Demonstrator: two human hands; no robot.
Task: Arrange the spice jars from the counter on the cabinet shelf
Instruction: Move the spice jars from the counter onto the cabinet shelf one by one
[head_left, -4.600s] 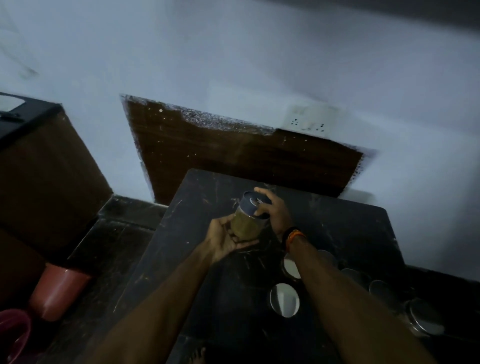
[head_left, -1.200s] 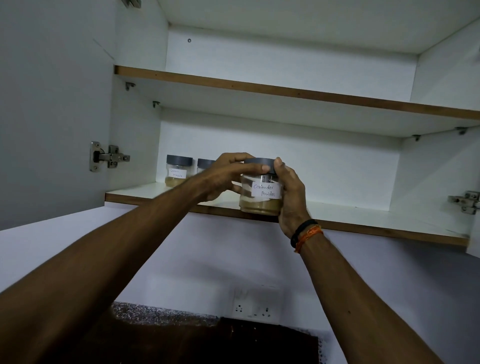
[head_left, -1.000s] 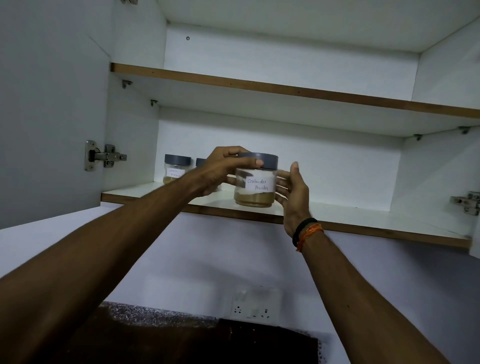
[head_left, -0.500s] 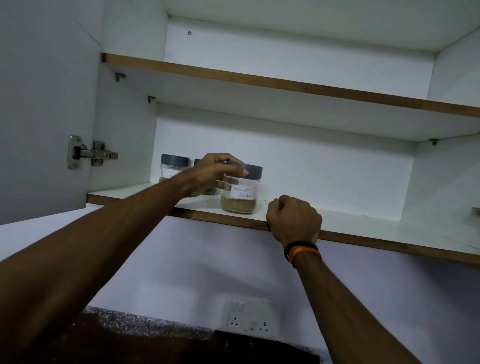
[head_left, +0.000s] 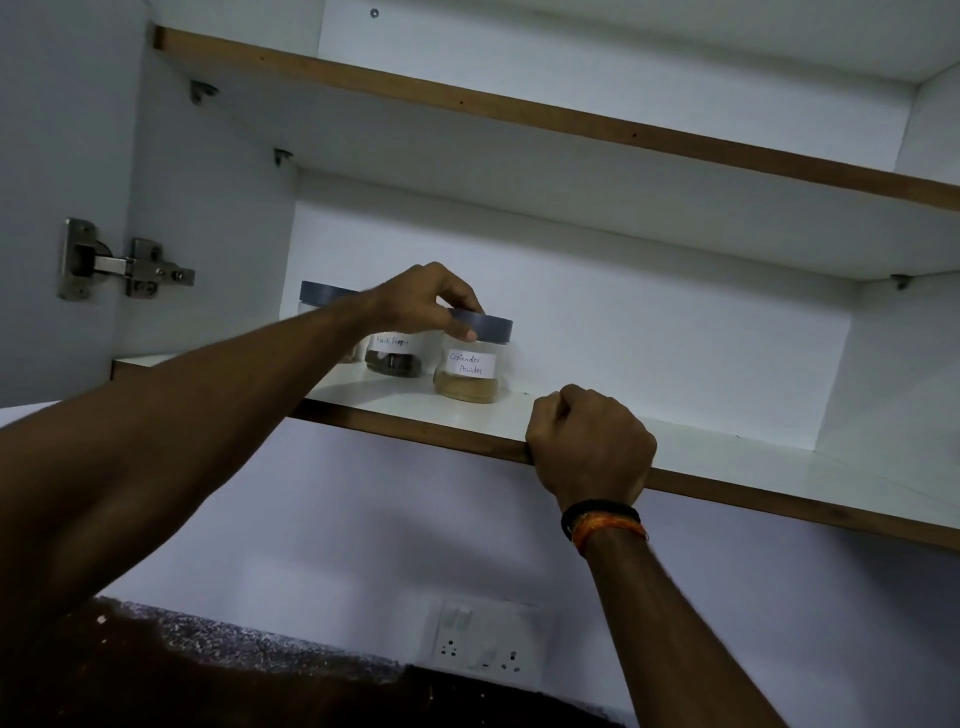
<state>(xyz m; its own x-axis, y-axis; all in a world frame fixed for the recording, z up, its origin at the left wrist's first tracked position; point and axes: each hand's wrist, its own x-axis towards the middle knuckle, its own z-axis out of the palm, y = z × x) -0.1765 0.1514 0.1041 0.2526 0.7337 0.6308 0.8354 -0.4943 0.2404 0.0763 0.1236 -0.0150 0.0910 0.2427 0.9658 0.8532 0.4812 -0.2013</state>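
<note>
Coriander jar (head_left: 467, 370) lid pinched by left fingers (head_left: 470, 334); right fingers hidden over shelf edge (head_left: 415, 428).

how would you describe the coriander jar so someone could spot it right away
Find the lower white cabinet shelf with the brown wooden front edge. Three clear grey-lidded jars stand at its left end. The coriander powder jar is the rightmost, holding tan powder beside the dark black pepper jar, its lid gripped by the left hand.
</note>
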